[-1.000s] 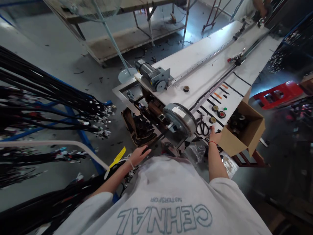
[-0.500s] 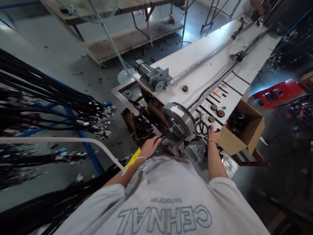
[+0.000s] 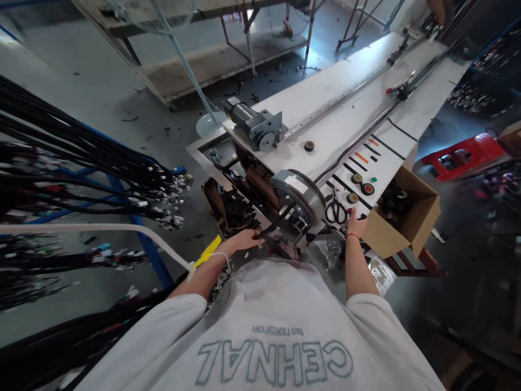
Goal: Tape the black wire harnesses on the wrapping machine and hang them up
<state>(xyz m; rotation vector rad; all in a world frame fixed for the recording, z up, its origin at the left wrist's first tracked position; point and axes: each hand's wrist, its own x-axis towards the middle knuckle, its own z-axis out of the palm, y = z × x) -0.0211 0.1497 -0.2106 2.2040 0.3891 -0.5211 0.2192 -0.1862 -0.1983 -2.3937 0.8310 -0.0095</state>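
Note:
My left hand (image 3: 246, 239) is closed around the end of a black wire harness (image 3: 280, 218), left of the ring-shaped taping machine (image 3: 297, 190). The harness passes through the ring's opening and continues along the white table. At the table's front edge, my right hand (image 3: 356, 224) has its fingers curled beside a small red part; what they grip is hidden. Black-handled scissors (image 3: 336, 210) lie just left of that hand. Beyond them sit tape rolls (image 3: 352, 198), a green button (image 3: 373, 180) and black and orange tape strips (image 3: 361, 157).
A motor unit (image 3: 254, 124) stands at the table's left corner. An open cardboard box (image 3: 421, 228) adjoins the right edge. Many black harnesses (image 3: 81, 157) hang on a blue rack at left. Another person's hand (image 3: 437, 11) shows at the table's far end.
My left hand has moved slightly left, away from the ring, and more black harness shows between them. My right hand stays at the table edge.

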